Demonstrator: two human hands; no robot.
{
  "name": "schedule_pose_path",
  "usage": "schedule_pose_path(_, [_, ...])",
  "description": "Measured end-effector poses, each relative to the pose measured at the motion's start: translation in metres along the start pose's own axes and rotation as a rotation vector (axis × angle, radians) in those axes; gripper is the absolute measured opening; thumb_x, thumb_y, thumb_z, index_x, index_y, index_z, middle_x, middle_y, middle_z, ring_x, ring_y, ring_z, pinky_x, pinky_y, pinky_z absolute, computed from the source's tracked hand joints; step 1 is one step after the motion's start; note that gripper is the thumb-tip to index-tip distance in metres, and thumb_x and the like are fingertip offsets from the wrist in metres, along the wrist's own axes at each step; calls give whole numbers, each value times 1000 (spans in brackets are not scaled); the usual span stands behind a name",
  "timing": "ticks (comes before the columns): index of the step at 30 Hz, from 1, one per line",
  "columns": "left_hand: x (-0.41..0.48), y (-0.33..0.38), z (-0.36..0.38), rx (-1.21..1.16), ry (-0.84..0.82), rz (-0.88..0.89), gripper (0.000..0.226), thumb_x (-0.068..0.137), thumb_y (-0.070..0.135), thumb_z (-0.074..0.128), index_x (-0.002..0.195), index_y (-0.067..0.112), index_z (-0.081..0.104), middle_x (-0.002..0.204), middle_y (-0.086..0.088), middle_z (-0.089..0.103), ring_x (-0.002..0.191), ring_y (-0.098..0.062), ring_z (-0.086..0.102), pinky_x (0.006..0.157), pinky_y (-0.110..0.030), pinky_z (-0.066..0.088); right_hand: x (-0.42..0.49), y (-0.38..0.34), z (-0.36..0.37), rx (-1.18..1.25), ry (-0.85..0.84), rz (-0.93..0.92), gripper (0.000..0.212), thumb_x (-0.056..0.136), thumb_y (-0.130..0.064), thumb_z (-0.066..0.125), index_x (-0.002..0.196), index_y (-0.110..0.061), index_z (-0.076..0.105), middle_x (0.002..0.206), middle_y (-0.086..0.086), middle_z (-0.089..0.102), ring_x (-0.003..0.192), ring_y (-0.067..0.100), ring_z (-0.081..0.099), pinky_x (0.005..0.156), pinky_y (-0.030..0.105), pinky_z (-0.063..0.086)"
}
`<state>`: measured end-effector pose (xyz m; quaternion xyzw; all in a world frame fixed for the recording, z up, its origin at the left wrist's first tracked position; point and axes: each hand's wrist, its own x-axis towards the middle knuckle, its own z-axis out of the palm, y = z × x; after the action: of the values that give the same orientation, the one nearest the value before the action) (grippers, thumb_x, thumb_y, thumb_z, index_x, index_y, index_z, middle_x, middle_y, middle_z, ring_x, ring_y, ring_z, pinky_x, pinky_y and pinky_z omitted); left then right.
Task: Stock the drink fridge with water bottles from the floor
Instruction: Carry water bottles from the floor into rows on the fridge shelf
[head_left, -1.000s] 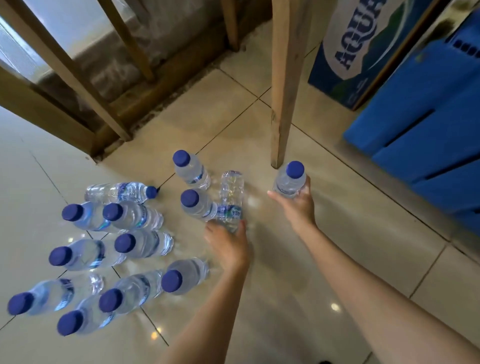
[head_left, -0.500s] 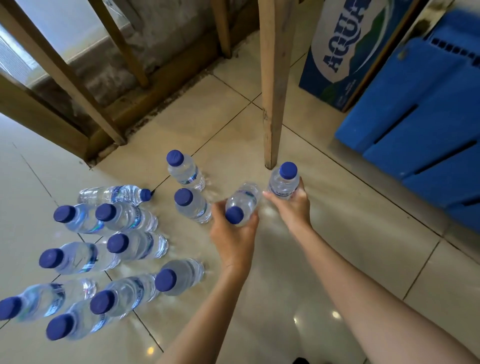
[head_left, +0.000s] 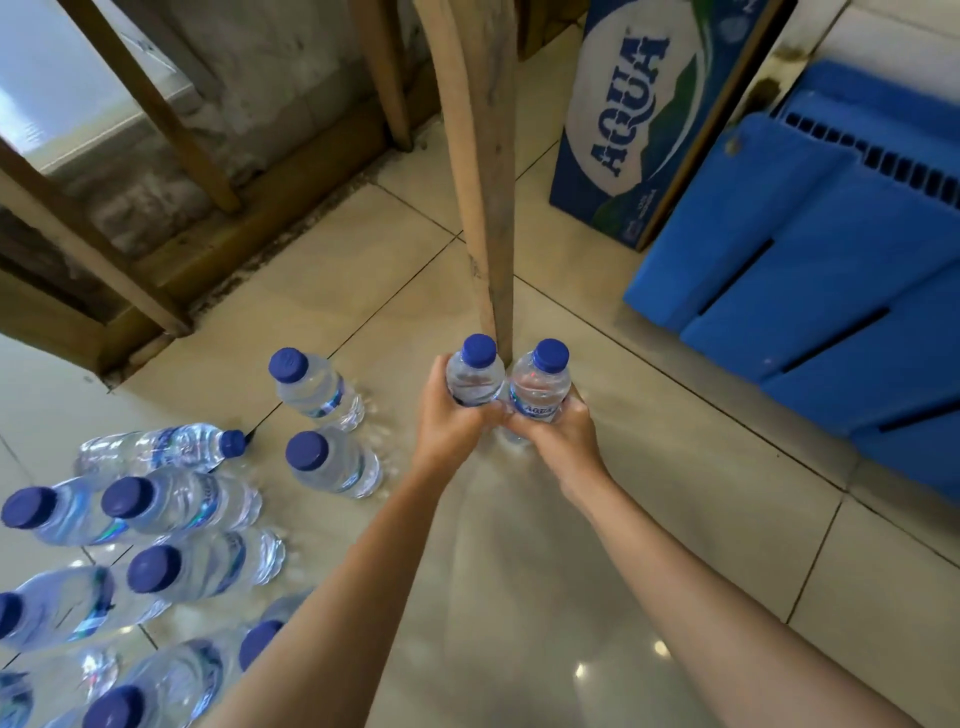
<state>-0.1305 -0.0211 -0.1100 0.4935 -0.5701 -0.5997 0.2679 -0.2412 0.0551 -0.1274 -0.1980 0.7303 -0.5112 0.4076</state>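
Note:
My left hand (head_left: 447, 421) grips a clear water bottle (head_left: 474, 375) with a blue cap, held upright. My right hand (head_left: 558, 434) grips a second such bottle (head_left: 540, 387), upright and pressed side by side against the first. Both are held above the tiled floor, just in front of a wooden post. Several more blue-capped bottles stand on the floor to the left, the nearest two being one (head_left: 311, 387) farther away and one (head_left: 332, 462) closer. One bottle (head_left: 156, 449) lies on its side. No fridge is in view.
A wooden post (head_left: 483, 208) rises straight behind the held bottles. A blue AQUA carton (head_left: 639, 119) stands at the back right, with blue plastic panels (head_left: 821, 291) leaning beside it. A wooden frame (head_left: 156, 171) against a rough wall runs along the back left.
My left hand lifted the bottle that lay on the floor, turned it upright and brought it against the bottle in my right hand. Both hands have risen and moved together.

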Motion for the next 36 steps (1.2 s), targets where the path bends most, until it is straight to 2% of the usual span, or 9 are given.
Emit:
schedule_pose_path(7, [-46, 93, -25, -16, -54, -189, 48, 74, 3, 74, 114, 12, 49, 97, -5, 63, 84, -14, 61, 78, -26, 50, -51, -78, -32, 55, -86, 89, 43, 68, -10, 82, 107, -18, 64, 96, -2, 73, 86, 9, 69, 68, 15, 47])
schedule_pose_path(10, [-81, 165, -32, -21, -91, -206, 48, 74, 8, 75, 114, 13, 49, 104, -10, 64, 90, -18, 63, 83, -34, 53, -93, -150, -52, 58, -94, 98, 39, 67, -7, 80, 100, -22, 65, 93, -3, 74, 85, 9, 69, 69, 17, 47])
schedule_pose_path(14, [-129, 288, -39, -73, -103, -166, 42, 73, 10, 75, 107, 20, 53, 105, -14, 66, 92, -25, 65, 82, -41, 54, -160, -272, -83, 63, -107, 58, 44, 58, -12, 75, 100, -17, 66, 84, -6, 72, 77, 5, 68, 66, 17, 48])
schedule_pose_path(17, [-160, 397, -45, -108, -115, -81, 40, 69, 12, 73, 106, 17, 59, 101, -16, 68, 89, -29, 66, 82, -48, 54, -209, -376, -110, 87, -86, -9, 42, 60, -6, 70, 99, -21, 64, 82, -10, 71, 78, 3, 67, 69, 18, 48])
schedule_pose_path(21, [-192, 550, -49, -126, -185, 77, 34, 69, 11, 71, 102, 15, 62, 91, -10, 68, 82, -27, 66, 80, -53, 54, -266, -524, -148, 135, -77, -135, 59, 58, -7, 68, 115, -18, 58, 95, -3, 72, 89, 11, 68, 79, 26, 54])
schedule_pose_path(24, [-210, 658, -46, -115, -255, 191, 36, 72, 16, 72, 106, 15, 62, 97, -14, 70, 90, -36, 68, 82, -57, 55, -299, -623, -179, 171, -48, -243, 57, 60, 0, 68, 112, -19, 57, 90, -5, 72, 84, 8, 69, 70, 22, 55])
schedule_pose_path(27, [-227, 759, -37, -150, -302, 300, 34, 80, 15, 71, 112, 14, 60, 100, -13, 70, 91, -33, 68, 82, -47, 57, -326, -713, -210, 161, 2, -356, 51, 73, 8, 68, 109, -25, 55, 92, -3, 70, 79, 4, 68, 66, 21, 53])
schedule_pose_path(32, [-254, 907, -21, -162, -424, 519, 42, 86, 15, 66, 124, 10, 48, 109, -8, 66, 94, -23, 68, 79, -35, 58, -375, -845, -266, 133, 86, -522, 48, 73, 3, 70, 109, -25, 56, 100, 1, 71, 95, 17, 67, 83, 37, 55])
schedule_pose_path(36, [-276, 1001, 3, -170, -515, 643, 45, 88, 16, 65, 126, 8, 42, 112, -9, 64, 89, -23, 71, 72, -35, 59, -409, -926, -314, 111, 152, -649, 51, 70, 5, 69, 116, -11, 57, 98, 4, 70, 91, 15, 67, 66, 19, 55])
